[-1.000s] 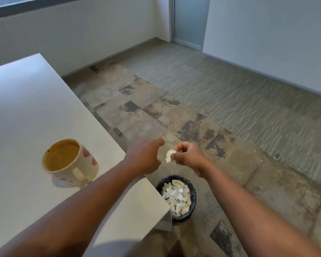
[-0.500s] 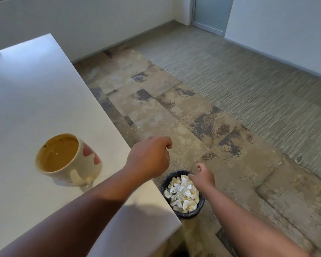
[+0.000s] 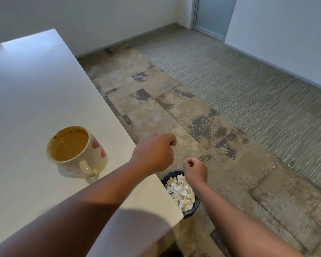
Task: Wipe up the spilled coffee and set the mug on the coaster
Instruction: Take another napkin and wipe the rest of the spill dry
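Observation:
A cream mug point(image 3: 76, 152) with pink patches stands on the white table point(image 3: 35, 93), nearly full of light brown coffee, its handle turned toward me. My left hand point(image 3: 153, 152) hovers past the table's right edge, fingers curled with nothing in them. My right hand point(image 3: 195, 168) is a closed fist just above a small black bin point(image 3: 191, 208) on the floor; no tissue shows in it. The bin holds several crumpled white tissues point(image 3: 181, 192). No coaster and no spill are in view.
The table's near right corner point(image 3: 176, 217) overhangs part of the bin. Worn patchy floor tiles point(image 3: 174, 108) run beside the table, with striped carpet point(image 3: 248, 86) to the right. White walls and a frosted door point(image 3: 211, 15) stand at the back.
My right hand held a small white tissue piece a second ago; it dropped toward the bin and now shows none. My left hand stayed near the table edge. The view shifted slightly.

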Available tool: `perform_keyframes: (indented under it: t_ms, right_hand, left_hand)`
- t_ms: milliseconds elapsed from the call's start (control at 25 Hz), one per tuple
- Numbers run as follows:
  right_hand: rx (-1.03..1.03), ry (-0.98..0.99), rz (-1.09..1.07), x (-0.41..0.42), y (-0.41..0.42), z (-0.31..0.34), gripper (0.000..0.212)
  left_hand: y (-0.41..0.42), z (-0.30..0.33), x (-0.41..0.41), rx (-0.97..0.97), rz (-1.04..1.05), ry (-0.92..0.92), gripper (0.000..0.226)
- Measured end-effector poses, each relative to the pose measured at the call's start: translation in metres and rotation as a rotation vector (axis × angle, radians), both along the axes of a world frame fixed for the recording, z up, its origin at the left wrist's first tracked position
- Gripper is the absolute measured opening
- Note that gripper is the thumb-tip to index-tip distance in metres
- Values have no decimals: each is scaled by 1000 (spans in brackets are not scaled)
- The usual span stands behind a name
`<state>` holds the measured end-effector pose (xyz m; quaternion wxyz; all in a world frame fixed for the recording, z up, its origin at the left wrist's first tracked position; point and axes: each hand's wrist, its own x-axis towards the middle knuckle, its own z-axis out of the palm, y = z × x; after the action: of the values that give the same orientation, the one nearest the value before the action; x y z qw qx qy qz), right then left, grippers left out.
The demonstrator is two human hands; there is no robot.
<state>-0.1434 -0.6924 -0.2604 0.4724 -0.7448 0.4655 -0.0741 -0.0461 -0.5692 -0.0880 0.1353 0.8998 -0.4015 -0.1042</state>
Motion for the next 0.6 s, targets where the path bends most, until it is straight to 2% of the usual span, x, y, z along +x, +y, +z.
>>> perform_keyframes:
  t_ms: [320, 440, 600]
  right_hand:
    - [220, -416, 86, 27, 32, 105, 13]
    - [230, -474, 130, 32, 42, 143, 19]
    - [229, -551, 194, 36, 59, 185, 27]
  left_hand:
    - [11, 26, -21, -175, -28, 41, 22]
    - [21, 40, -27, -261, -35, 54, 27]
    - [46, 70, -25, -338, -61, -18, 29]
